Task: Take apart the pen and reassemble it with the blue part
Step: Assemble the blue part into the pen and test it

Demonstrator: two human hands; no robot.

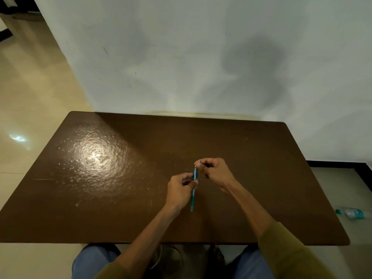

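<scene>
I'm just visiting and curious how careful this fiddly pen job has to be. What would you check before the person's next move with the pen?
1. Pen held firmly: ok. The left hand grips the blue pen around its middle.
2. Far end gripped: ok. The right hand pinches the pen's far tip.
3. Pen clear of the table: cannot tell; it looks lifted, but one view does not settle it.
4. Pen already apart: cannot tell; the fingers hide the joint.
5. Loose parts on the table: cannot tell; none visible, though something small could be missed.
6. Bottle out of the way: ok. It lies on the floor, right of the table.
</scene>
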